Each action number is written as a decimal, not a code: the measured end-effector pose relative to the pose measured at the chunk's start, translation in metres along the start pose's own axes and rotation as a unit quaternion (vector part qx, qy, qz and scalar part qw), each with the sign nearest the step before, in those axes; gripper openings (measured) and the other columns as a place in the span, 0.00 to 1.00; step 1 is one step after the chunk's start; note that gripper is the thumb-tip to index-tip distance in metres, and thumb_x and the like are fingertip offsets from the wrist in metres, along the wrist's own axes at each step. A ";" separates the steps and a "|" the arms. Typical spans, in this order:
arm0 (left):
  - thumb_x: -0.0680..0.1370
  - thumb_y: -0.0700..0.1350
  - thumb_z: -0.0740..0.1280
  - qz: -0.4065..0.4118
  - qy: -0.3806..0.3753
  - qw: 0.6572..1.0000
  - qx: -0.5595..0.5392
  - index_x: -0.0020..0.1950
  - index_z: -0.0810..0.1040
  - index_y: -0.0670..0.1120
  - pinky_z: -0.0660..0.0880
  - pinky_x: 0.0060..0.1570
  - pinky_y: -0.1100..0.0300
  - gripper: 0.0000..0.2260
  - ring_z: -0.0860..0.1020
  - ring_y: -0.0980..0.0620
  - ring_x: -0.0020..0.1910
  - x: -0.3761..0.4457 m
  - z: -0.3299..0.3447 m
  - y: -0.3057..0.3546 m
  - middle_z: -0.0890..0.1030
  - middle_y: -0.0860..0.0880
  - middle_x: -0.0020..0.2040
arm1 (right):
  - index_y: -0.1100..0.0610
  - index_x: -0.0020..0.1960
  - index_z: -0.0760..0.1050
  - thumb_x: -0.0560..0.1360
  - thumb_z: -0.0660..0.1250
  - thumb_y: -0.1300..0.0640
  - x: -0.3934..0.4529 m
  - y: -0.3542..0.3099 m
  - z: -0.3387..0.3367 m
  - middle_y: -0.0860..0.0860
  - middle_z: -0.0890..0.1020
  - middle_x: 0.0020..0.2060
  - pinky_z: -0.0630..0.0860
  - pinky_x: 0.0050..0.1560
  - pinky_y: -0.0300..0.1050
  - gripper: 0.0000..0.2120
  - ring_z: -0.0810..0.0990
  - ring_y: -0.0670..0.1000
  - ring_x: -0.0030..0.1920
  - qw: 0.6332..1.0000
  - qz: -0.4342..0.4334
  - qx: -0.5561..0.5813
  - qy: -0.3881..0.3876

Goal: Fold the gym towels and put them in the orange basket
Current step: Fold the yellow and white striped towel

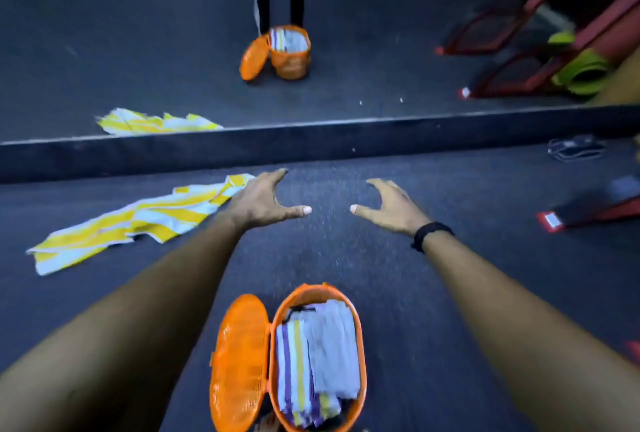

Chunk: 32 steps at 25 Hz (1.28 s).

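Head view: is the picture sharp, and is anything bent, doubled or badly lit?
Head view: the light is dim; both hands, left and right, are slightly blurred; the wide lens stretches the forearms at the edges; a mirror behind the ledge repeats the orange basket and the yellow striped towel.

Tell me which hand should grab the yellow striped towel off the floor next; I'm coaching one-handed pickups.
Left. The left hand hovers open right beside the near end of the yellow striped towel, its fingers spread. The right hand, also open and empty, is farther off across bare floor.
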<state>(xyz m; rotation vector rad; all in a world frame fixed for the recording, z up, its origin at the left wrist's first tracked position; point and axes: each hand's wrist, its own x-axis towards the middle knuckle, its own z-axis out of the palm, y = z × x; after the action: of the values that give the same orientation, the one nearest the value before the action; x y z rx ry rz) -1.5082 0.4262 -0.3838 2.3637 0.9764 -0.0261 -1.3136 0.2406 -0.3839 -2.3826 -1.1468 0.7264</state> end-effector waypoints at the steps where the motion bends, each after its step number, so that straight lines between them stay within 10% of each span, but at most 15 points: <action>1: 0.56 0.77 0.66 -0.008 0.029 1.000 -0.006 0.77 0.60 0.50 0.62 0.72 0.50 0.56 0.64 0.48 0.73 -0.013 -0.034 0.012 0.66 0.48 0.74 | 0.55 0.75 0.61 0.73 0.68 0.39 -0.005 -0.024 -0.032 0.56 0.66 0.71 0.65 0.69 0.49 0.37 0.66 0.56 0.71 1.000 -0.011 0.000 0.012; 14: 0.65 0.64 0.74 -0.098 0.240 0.963 -0.072 0.75 0.64 0.49 0.64 0.69 0.55 0.43 0.68 0.48 0.71 -0.209 -0.247 0.027 0.69 0.45 0.72 | 0.56 0.69 0.68 0.73 0.69 0.41 -0.068 -0.233 -0.164 0.55 0.73 0.66 0.70 0.65 0.51 0.31 0.71 0.56 0.67 0.969 -0.218 -0.112 0.039; 19: 0.56 0.75 0.68 -0.180 0.286 0.937 -0.088 0.75 0.63 0.51 0.65 0.70 0.48 0.53 0.66 0.48 0.72 -0.319 -0.272 -0.036 0.68 0.47 0.73 | 0.58 0.70 0.67 0.70 0.69 0.37 -0.093 -0.335 -0.101 0.56 0.74 0.65 0.70 0.65 0.52 0.36 0.72 0.57 0.65 0.946 -0.289 -0.144 -0.001; 32: 0.67 0.67 0.71 -0.327 0.376 0.865 -0.061 0.77 0.60 0.50 0.63 0.71 0.47 0.44 0.65 0.45 0.73 -0.642 -0.360 -0.287 0.65 0.46 0.75 | 0.55 0.73 0.62 0.71 0.68 0.36 -0.233 -0.629 0.149 0.56 0.69 0.70 0.68 0.67 0.55 0.38 0.69 0.58 0.69 0.893 -0.413 -0.167 -0.065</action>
<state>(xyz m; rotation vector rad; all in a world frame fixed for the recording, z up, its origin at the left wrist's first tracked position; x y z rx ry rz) -2.2351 0.3633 -0.0812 1.8038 2.0397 0.7206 -1.9014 0.4403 -0.0892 -1.7801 -2.2669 0.4017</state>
